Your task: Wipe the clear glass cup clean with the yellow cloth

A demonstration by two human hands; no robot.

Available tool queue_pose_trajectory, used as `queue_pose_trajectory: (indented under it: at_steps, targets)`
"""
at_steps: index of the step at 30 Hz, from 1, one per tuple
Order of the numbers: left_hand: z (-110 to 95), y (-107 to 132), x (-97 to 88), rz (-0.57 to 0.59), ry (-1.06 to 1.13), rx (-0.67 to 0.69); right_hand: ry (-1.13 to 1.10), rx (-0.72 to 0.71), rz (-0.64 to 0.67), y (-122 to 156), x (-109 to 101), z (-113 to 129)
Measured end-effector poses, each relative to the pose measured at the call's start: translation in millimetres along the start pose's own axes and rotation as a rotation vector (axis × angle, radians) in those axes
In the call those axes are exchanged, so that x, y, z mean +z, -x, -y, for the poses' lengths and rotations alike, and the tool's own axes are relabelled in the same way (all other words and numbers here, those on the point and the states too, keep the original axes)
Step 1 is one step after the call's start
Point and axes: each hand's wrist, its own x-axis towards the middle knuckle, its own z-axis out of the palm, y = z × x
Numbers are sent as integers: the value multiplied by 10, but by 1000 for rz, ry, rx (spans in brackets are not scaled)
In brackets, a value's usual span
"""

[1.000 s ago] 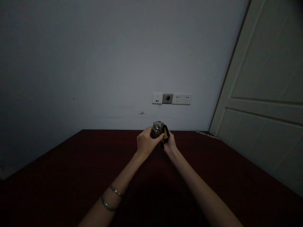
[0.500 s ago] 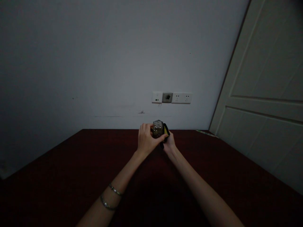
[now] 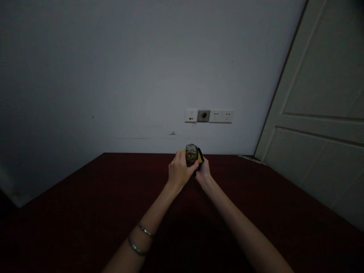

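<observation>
Dark red desk lying below. Left hand, right hand sitting together over it: left gripping shiny faceted thing between them, right's fingers hiding behind black-yellow piece, can't tell grip. Slick-looking facets risking drop if left's loosening imo.

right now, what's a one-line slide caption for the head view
Left hand and right hand together hold a shiny faceted object and a yellow-and-black item over a dark red table.
</observation>
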Motion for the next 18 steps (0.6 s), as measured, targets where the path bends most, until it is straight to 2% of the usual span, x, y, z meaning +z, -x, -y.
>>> queue_pose_trajectory:
  at_steps: [4, 7, 13, 18]
  targets:
    - [-108, 2, -88, 148, -196, -114, -91, 14, -94, 52, 51, 18]
    - [-162, 3, -129, 216, -258, -169, -133, 26, -136, 103, 102, 46]
    - [-117, 20, -144, 206, -214, -157, -110, 40, -109, 187, 234, 207]
    - [-48, -7, -113, 174, -150, -80, -28, 40, -92, 105, 246, 421]
